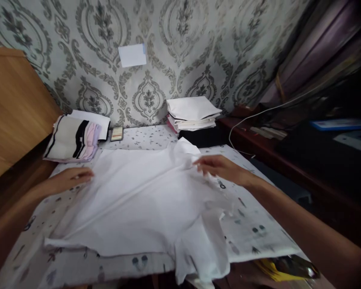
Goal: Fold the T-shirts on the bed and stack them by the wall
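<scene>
A white garment (pixel 138 200) lies spread over a table covered with a patterned white cloth (pixel 252 224). My left hand (pixel 70 178) rests on the garment's left edge, fingers stretched flat and a little blurred. My right hand (pixel 218 166) is at the garment's upper right part, its fingers curled onto a bunched fold of the fabric. Part of the garment hangs over the table's near edge at the lower right.
A pile of folded clothes in cream, black and pink (pixel 76 138) sits at the back left, a stack of white folded cloth (pixel 192 112) at the back right. A small dark card (pixel 116 133) lies between them. Wooden board on the left, dark desk with cable on the right.
</scene>
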A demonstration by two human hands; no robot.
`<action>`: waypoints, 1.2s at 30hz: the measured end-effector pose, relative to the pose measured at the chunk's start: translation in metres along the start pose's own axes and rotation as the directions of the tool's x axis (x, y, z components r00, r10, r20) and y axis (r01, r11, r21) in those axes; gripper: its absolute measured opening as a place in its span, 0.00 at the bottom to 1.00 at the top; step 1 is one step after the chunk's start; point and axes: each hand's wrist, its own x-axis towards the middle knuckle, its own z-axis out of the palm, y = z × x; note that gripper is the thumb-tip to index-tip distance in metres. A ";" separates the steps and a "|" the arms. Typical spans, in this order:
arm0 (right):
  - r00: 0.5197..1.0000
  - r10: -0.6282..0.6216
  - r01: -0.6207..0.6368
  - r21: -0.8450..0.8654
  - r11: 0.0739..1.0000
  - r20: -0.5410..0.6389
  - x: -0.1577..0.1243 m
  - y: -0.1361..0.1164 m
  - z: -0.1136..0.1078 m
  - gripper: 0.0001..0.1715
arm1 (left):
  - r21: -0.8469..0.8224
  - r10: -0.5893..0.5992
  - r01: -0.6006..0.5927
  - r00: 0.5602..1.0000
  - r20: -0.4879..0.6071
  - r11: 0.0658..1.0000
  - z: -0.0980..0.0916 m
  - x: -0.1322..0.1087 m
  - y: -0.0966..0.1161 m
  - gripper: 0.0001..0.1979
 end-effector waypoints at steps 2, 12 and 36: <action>0.932 0.134 -0.209 -0.198 0.958 -0.338 0.057 0.008 -0.004 0.14 | 0.021 0.009 -0.009 1.000 0.002 1.000 0.010 0.049 0.007 0.22; 0.906 0.210 -0.281 -0.151 0.948 -0.367 0.151 0.035 -0.007 0.07 | 0.382 0.013 -0.020 1.000 0.020 0.924 0.051 0.153 -0.001 0.18; 0.918 0.049 -0.244 -0.461 0.853 -0.394 0.027 0.061 0.046 0.31 | 0.179 0.269 -0.242 0.952 -0.148 0.954 0.079 0.068 0.061 0.20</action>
